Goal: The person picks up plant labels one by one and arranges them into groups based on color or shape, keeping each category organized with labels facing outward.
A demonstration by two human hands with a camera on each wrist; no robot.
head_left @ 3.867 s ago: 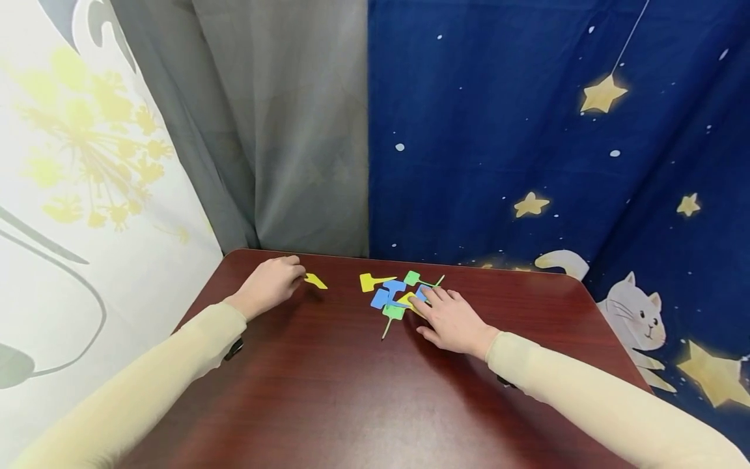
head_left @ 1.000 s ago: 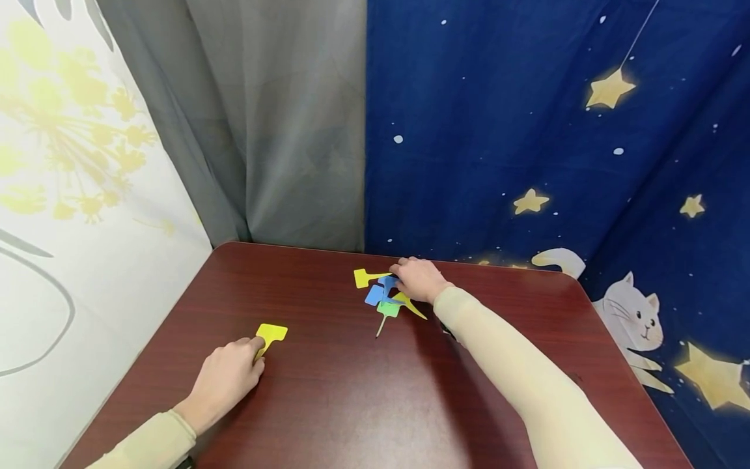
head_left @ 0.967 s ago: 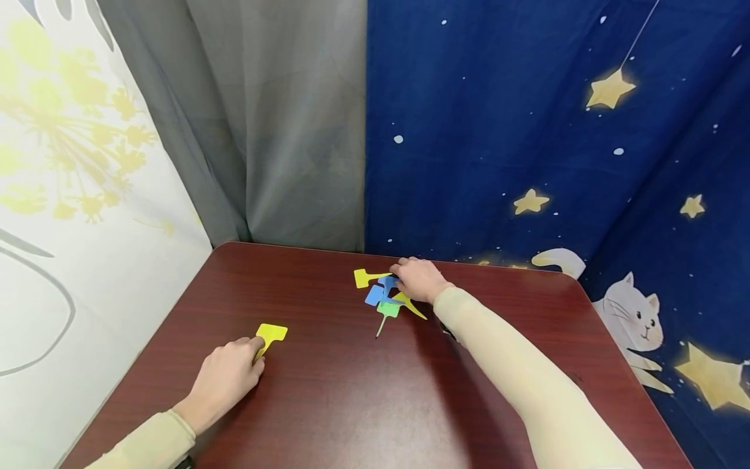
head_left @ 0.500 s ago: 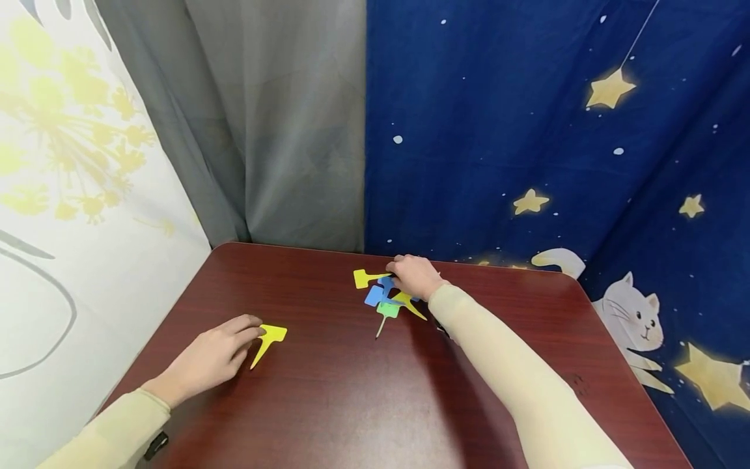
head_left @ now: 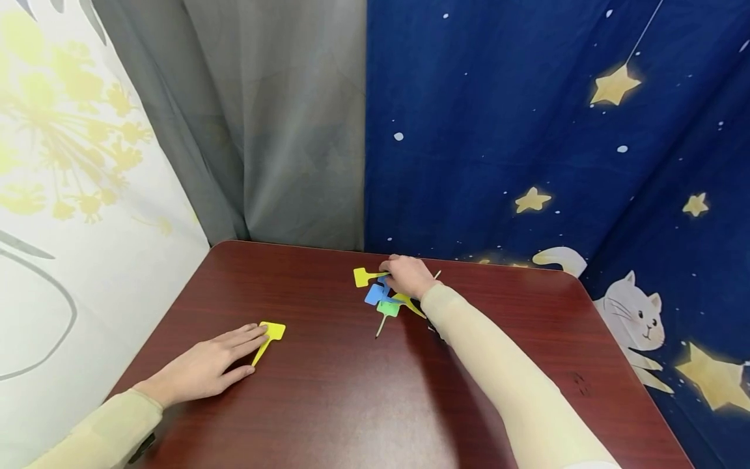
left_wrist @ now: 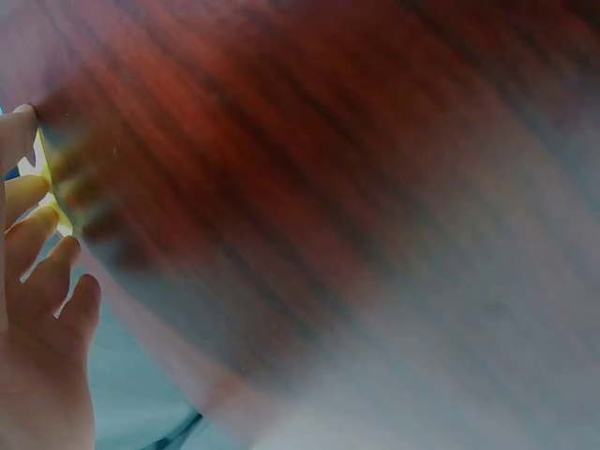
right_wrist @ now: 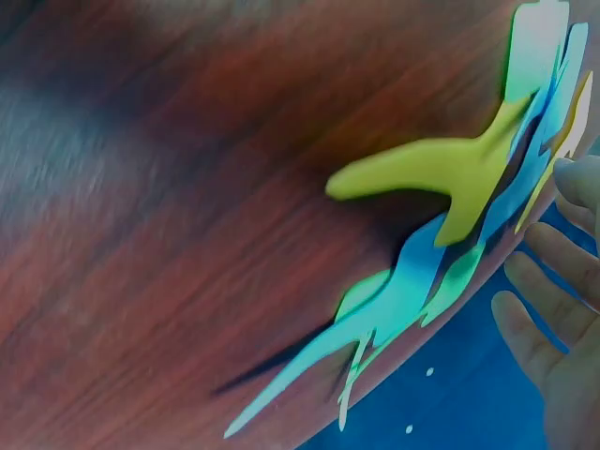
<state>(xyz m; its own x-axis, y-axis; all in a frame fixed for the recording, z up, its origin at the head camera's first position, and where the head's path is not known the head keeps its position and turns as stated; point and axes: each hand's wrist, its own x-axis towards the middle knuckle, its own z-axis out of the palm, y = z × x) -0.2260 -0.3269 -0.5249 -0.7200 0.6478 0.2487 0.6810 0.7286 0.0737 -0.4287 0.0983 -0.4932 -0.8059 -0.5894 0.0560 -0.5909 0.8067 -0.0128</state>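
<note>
Flat T-shaped plant labels in yellow, blue and green lie on the table. My left hand (head_left: 205, 365) rests at the left with its fingers extended, their tips touching a lone yellow plant label (head_left: 274, 331). That label's edge shows behind the fingers in the left wrist view. My right hand (head_left: 408, 276) hovers over the back of the overlapping pile, hiding part of it. Nearest its fingers is another yellow plant label (head_left: 361, 277). In the right wrist view the fingers (right_wrist: 562, 272) are spread and loosely bent, with nothing seen pinched. A blue label (head_left: 375, 294) and a green label (head_left: 388, 309) show in front.
The dark red-brown table (head_left: 328, 391) has rounded back corners. Behind it hang a grey curtain (head_left: 305, 130) and a blue starry curtain (head_left: 469, 130). A white patterned cloth (head_left: 117, 260) hangs along the left side.
My left hand has brought the lone yellow plant label nearer, let it go, and straightened its fingers on it. My right hand has moved to the pile's back and slightly left.
</note>
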